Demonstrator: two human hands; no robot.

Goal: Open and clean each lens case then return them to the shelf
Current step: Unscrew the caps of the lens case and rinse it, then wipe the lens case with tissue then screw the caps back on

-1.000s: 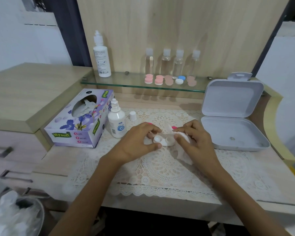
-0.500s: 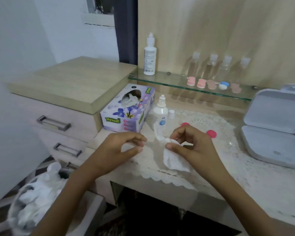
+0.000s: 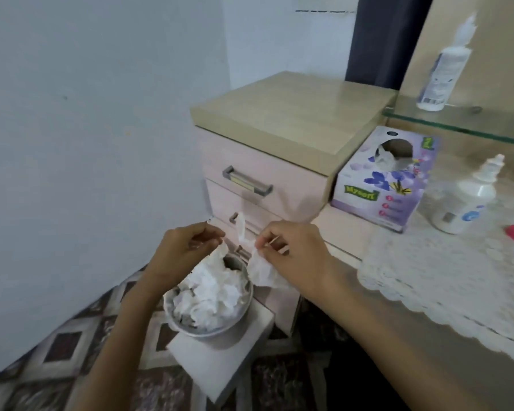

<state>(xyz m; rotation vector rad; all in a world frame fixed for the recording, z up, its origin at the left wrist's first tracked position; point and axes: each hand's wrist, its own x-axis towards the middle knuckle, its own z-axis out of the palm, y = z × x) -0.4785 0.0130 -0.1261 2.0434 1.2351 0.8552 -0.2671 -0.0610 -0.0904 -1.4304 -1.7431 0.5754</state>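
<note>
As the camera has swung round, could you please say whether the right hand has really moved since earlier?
Yes. The right hand, pinching a tissue, went left past the tissue box, from over the lace mat to beside the waste bin.

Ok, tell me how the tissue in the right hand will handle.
Floppy: the tissue hangs crumpled and limp from the right hand. Probably very light, held by a fingertip pinch. It may land loosely atop the heaped bin rather than sink.
</note>
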